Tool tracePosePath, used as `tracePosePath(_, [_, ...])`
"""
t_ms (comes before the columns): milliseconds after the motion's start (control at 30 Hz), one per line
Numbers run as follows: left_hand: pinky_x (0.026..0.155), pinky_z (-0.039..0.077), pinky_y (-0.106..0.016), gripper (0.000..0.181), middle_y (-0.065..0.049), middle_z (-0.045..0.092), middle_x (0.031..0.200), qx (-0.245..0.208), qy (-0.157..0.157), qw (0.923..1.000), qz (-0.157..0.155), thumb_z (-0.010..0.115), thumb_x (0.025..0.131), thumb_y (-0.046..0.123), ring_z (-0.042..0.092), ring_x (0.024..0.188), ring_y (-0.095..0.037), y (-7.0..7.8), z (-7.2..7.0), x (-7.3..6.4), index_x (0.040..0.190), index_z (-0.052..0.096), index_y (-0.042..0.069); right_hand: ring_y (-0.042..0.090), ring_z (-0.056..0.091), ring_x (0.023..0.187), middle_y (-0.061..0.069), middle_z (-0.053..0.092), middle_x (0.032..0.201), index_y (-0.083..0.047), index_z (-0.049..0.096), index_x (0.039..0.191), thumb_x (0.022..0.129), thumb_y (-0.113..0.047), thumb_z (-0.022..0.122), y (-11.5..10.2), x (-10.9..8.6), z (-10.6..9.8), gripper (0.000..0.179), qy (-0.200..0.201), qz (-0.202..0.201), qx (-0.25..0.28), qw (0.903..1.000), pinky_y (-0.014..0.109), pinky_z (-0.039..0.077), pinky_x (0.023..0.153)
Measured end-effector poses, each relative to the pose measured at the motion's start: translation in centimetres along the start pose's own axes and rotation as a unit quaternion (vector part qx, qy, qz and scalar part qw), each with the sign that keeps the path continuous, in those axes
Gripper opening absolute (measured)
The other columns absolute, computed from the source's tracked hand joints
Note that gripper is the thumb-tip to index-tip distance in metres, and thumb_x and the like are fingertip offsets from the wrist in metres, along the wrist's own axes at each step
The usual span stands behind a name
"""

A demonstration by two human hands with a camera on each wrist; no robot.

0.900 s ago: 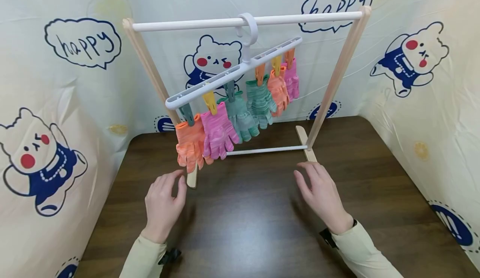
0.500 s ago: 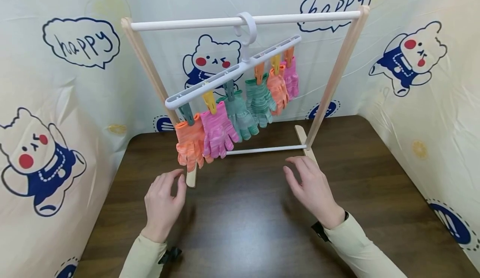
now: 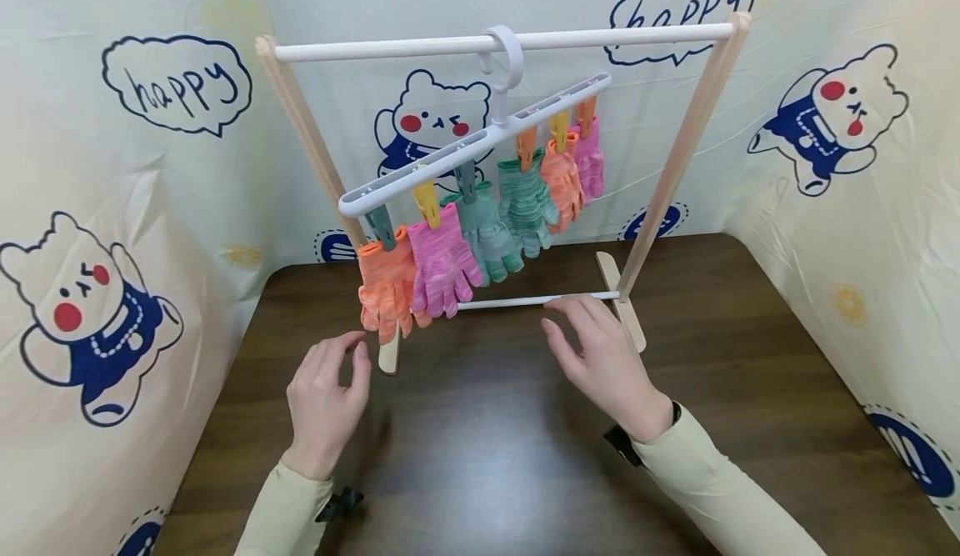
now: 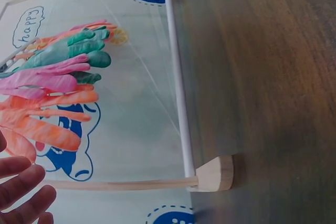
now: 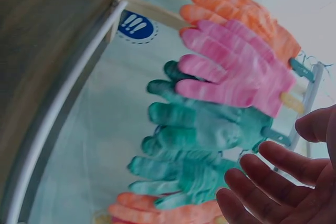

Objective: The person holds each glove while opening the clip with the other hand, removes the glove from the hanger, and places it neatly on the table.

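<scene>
Small knitted gloves hang by clothespins from a light-grey hanger [image 3: 480,146], hooked over a rack's white top rod [image 3: 420,49]. Nearest is an orange glove [image 3: 387,285], then a pink glove [image 3: 444,264], a green glove [image 3: 489,235] and another green glove [image 3: 528,206]. Farther back hang a second orange glove [image 3: 562,181] and a second pink glove [image 3: 588,160]. My left hand [image 3: 326,402], relaxed and holding nothing, is just below and left of the nearest orange glove. My right hand [image 3: 603,368] holds nothing either, fingers loosely bent, in front of the lower rod [image 3: 517,302].
The wooden rack stands on a dark brown table [image 3: 480,439], with its right foot [image 3: 630,323] and left foot [image 3: 388,356] toward me. A printed cloth [image 3: 187,189] with bears surrounds the table on the left, back and right.
My right hand has moved left and slightly away from me, from beside the rack's right foot toward the lower rod. My left hand and the hanging gloves have hardly moved.
</scene>
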State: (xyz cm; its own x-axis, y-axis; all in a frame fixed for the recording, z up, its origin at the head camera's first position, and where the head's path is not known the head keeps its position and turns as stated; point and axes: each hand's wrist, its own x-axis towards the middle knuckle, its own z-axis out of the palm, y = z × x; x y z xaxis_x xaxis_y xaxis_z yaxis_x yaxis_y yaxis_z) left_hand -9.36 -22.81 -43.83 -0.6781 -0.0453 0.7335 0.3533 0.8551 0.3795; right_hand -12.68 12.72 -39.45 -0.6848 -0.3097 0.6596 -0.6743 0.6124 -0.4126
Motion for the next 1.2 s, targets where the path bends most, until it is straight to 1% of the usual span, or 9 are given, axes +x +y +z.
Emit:
tracePosePath(167, [0.068,0.055,-0.054,0.02,-0.016,0.074,0.095,-0.004,-0.003,0.9999,-0.01,0.062,0.099,0.014,0.067,0.081,-0.034,0.4,-0.2,0.7,0.108,0.073,0.0,0.024,0.065,0.106,0.008,0.068,0.113,-0.005,0.069,0.119,0.095,-0.015,0.074,-1.0,1.2,-0.3,0.027,-0.005,-0.018,-0.002,0.9998,0.043,0.056,0.091])
tracePosePath(267, [0.069,0.055,-0.053,0.02,-0.016,0.073,0.095,-0.006,-0.001,0.9999,-0.012,0.061,0.099,0.014,0.067,0.081,-0.033,0.6,-0.3,1.1,0.109,0.073,0.0,0.025,0.065,0.105,0.007,0.068,0.112,-0.004,0.069,0.118,0.096,-0.016,0.073,-1.7,1.9,-0.4,0.025,-0.006,-0.027,-0.001,0.9996,0.042,0.055,0.091])
tracePosePath(400, [0.072,0.051,-0.044,0.021,-0.016,0.073,0.098,-0.014,0.004,0.9996,-0.022,0.06,0.101,0.014,0.065,0.083,-0.03,0.9,-0.5,1.5,0.109,0.073,0.0,0.024,0.064,0.105,0.007,0.068,0.111,-0.005,0.07,0.117,0.098,-0.018,0.071,-2.7,2.8,-0.2,0.024,-0.011,-0.039,0.006,0.9991,0.041,0.055,0.091])
tracePosePath(533, [0.074,0.047,-0.034,0.018,-0.014,0.073,0.099,-0.03,0.016,0.999,-0.03,0.062,0.099,0.01,0.064,0.082,-0.028,1.2,-0.4,1.8,0.109,0.073,0.0,0.024,0.064,0.105,0.007,0.069,0.112,-0.006,0.07,0.117,0.099,-0.019,0.07,-3.6,3.6,0.1,0.022,-0.016,-0.056,0.011,0.9982,0.041,0.056,0.091])
tracePosePath(667, [0.072,0.046,-0.03,0.015,-0.014,0.072,0.094,-0.027,0.029,0.9985,-0.038,0.062,0.098,0.008,0.062,0.078,-0.027,1.4,-0.6,2.2,0.105,0.072,-0.001,0.023,0.064,0.106,0.006,0.069,0.113,-0.006,0.07,0.118,0.099,-0.019,0.07,-4.2,4.4,0.5,0.023,-0.019,-0.074,0.007,0.9971,0.041,0.055,0.092])
tracePosePath(800, [0.07,0.046,-0.032,0.013,-0.015,0.068,0.089,-0.026,0.04,0.9973,-0.057,0.062,0.099,0.008,0.059,0.076,-0.028,1.3,-0.9,2.6,0.102,0.069,-0.002,0.023,0.065,0.104,0.007,0.07,0.112,-0.006,0.07,0.117,0.099,-0.019,0.071,-4.6,5.2,0.7,0.023,-0.024,-0.088,0.005,0.9958,0.039,0.056,0.091])
tracePosePath(900, [0.071,0.047,-0.036,0.015,-0.016,0.068,0.092,-0.032,0.036,0.9968,-0.064,0.061,0.1,0.009,0.059,0.079,-0.029,1.4,-1.0,3.0,0.105,0.069,-0.002,0.022,0.065,0.103,0.007,0.07,0.112,-0.006,0.07,0.117,0.098,-0.018,0.071,-4.9,5.6,0.9,0.022,-0.027,-0.094,0.007,0.9952,0.038,0.056,0.089])
tracePosePath(967, [0.072,0.048,-0.038,0.016,-0.017,0.068,0.094,-0.035,0.034,0.9968,-0.063,0.061,0.101,0.01,0.06,0.081,-0.029,1.4,-1.0,3.2,0.107,0.069,-0.002,0.022,0.065,0.103,0.007,0.07,0.112,-0.006,0.07,0.117,0.098,-0.018,0.071,-5.0,5.9,0.9,0.023,-0.029,-0.097,0.008,0.9948,0.038,0.056,0.089])
tracePosePath(1200, [0.075,0.045,-0.038,0.023,-0.019,0.069,0.096,-0.051,0.034,0.9968,-0.05,0.056,0.103,0.015,0.059,0.084,-0.029,1.8,-0.9,3.9,0.107,0.07,-0.003,0.022,0.065,0.101,0.008,0.071,0.109,-0.004,0.07,0.116,0.098,-0.018,0.072,-5.7,6.8,0.9,0.023,-0.031,-0.111,0.005,0.9933,0.037,0.057,0.088])
